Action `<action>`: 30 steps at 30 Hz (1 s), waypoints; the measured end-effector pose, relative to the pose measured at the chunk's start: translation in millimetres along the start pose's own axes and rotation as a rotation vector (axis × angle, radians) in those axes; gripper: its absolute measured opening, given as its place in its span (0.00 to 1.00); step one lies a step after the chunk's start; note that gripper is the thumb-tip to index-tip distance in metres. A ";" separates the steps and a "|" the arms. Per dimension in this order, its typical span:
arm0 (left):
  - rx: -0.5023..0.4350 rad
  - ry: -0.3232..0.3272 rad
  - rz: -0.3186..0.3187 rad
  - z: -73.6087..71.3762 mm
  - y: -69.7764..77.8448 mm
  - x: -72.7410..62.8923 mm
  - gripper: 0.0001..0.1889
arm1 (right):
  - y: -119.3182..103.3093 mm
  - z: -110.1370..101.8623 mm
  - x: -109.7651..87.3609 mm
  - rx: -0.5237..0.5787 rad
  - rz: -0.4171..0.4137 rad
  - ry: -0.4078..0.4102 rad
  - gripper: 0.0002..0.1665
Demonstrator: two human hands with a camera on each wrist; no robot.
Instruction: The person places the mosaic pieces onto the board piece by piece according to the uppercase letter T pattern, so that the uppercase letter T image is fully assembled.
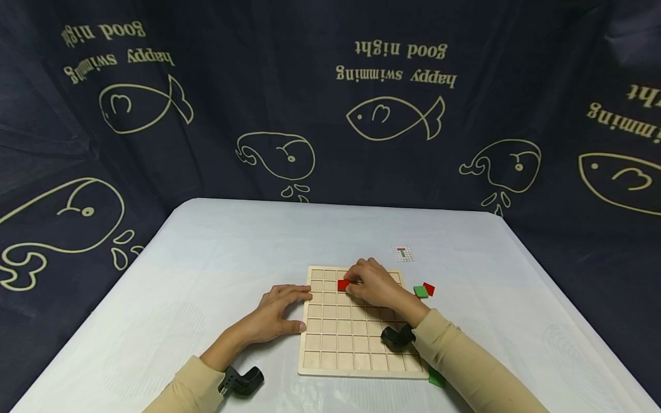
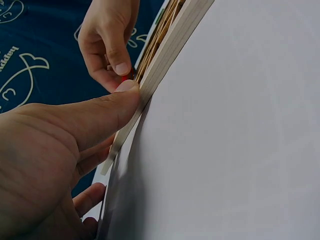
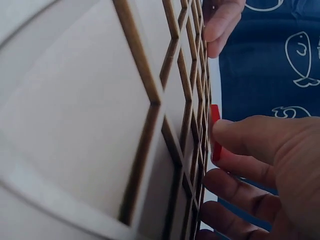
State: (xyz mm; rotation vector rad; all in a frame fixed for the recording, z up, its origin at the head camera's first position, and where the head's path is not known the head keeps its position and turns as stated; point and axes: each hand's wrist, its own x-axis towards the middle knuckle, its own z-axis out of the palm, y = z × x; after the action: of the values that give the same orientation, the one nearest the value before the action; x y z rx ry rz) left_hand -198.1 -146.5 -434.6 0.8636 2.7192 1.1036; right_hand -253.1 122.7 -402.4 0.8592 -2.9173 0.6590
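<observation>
A square wooden grid board (image 1: pixel 328 343) lies on the white table. My right hand (image 1: pixel 379 285) is over its upper part, pinching a flat red tile (image 1: pixel 342 285) between thumb and fingers. In the right wrist view the thumb presses on the face of that red tile (image 3: pixel 215 112), close over the grid's raised ribs. My left hand (image 1: pixel 273 316) rests at the board's left side, fingers spread and the thumb lower down. Seen from the left wrist, the thumb (image 2: pixel 107 110) touches the board's edge (image 2: pixel 167 52).
Right of the board lie a green tile (image 1: pixel 420 292) and a red tile (image 1: pixel 430 289) that overlap. Another green tile (image 1: pixel 436 377) sits by the lower right corner, partly under the right forearm. A small printed grid card (image 1: pixel 403 253) lies behind the board. Dark fabric (image 1: pixel 320 69) hangs behind.
</observation>
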 end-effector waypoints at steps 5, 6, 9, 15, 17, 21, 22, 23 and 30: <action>-0.005 -0.002 -0.002 -0.1 0.1 0.0 0.31 | 0.7 1.9 1.0 -0.016 0.015 -0.008 0.11; -0.004 -0.001 -0.002 -0.1 0.1 0.1 0.31 | 0.9 2.2 1.2 -0.019 0.016 -0.008 0.12; -0.004 -0.001 0.000 -0.1 0.0 -0.1 0.31 | 1.7 3.2 1.5 -0.034 0.017 -0.008 0.12; -0.001 -0.002 0.002 -0.3 0.3 0.0 0.31 | 1.7 4.0 1.6 -0.060 0.011 0.000 0.12; 0.003 0.000 0.003 -0.2 0.4 0.0 0.31 | 1.5 4.2 1.6 -0.063 0.011 0.002 0.12; 0.014 0.007 0.006 0.0 0.5 0.2 0.31 | 1.5 4.4 1.6 -0.066 0.004 0.007 0.13; 0.015 0.008 0.007 -0.1 0.6 0.2 0.31 | 1.6 4.5 1.7 -0.066 0.001 0.008 0.13; 0.015 0.008 0.008 -0.1 0.7 0.2 0.31 | 1.8 4.7 1.7 -0.067 -0.001 0.009 0.13; 0.010 0.008 0.009 -0.1 0.8 0.0 0.31 | 1.6 4.7 1.8 -0.064 -0.002 0.010 0.13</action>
State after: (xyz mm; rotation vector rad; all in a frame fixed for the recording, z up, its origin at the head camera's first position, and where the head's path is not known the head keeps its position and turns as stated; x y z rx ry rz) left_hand -197.8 -146.1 -434.0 0.8749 2.7321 1.0983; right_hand -255.1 121.0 -407.1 0.8492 -2.9104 0.5650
